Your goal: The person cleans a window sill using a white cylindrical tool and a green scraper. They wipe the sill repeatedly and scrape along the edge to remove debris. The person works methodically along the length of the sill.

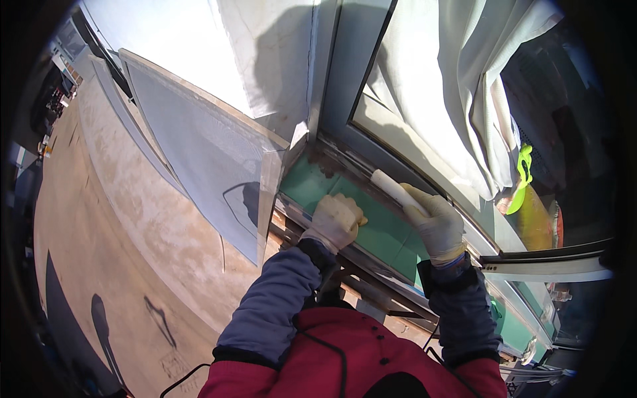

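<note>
Both of my hands wear pale rubber gloves. My left hand is closed into a fist over the green tiled window sill; whether something small is in it is hidden. A white cylindrical tube or roll is in the grip of my right hand, at the inner side of the sill beside the window frame. Its free end points up and to the left. Dark stains and dirt mark the far corner of the sill, near the frame's track.
A framed insect screen leans against the white wall on the left. Behind the glass hangs a white curtain with a neon yellow tie. An open window sash juts out at the right. Metal bars lie below the sill.
</note>
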Tool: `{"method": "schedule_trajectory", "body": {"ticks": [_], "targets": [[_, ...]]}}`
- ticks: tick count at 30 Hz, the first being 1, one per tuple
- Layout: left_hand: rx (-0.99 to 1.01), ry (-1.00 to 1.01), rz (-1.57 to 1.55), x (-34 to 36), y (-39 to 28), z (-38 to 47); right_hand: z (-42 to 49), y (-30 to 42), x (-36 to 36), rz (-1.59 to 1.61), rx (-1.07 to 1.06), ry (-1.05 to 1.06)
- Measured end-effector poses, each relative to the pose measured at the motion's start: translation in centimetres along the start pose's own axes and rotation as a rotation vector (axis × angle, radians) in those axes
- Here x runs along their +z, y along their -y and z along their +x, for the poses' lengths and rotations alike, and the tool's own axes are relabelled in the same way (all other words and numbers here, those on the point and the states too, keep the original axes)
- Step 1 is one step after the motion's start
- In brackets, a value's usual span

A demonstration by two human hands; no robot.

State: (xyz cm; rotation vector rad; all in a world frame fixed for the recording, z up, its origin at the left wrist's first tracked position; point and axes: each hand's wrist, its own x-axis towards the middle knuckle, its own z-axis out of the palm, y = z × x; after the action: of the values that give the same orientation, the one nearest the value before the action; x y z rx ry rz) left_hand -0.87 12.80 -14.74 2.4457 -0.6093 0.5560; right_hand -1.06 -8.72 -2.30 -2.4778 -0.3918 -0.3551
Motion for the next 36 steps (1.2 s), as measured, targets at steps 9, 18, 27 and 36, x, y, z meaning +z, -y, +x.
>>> {"method": "schedule_trajectory", "body": {"ticks": [9,18,27,36], "targets": [[-0.002,0.116,0.042,-0.3,0.1,0.0,1.6,-0.2,-0.6,-0.046,0.068,0.106],[-0.037,0.191,0.052,-0.6,0.0,0.0,1.4,0.1,-0.1,-0.029,0.011,0.065],[0.018,0.030,0.005,-0.5,-0.1,0.3,0.3,-0.8,-0.6,0.020,0.124,0.106],[0.006,0.048,-0.008,-0.4,0.2,0.2,0.2,-0.2,-0.3,-0.056,0.189,0.134]]}}
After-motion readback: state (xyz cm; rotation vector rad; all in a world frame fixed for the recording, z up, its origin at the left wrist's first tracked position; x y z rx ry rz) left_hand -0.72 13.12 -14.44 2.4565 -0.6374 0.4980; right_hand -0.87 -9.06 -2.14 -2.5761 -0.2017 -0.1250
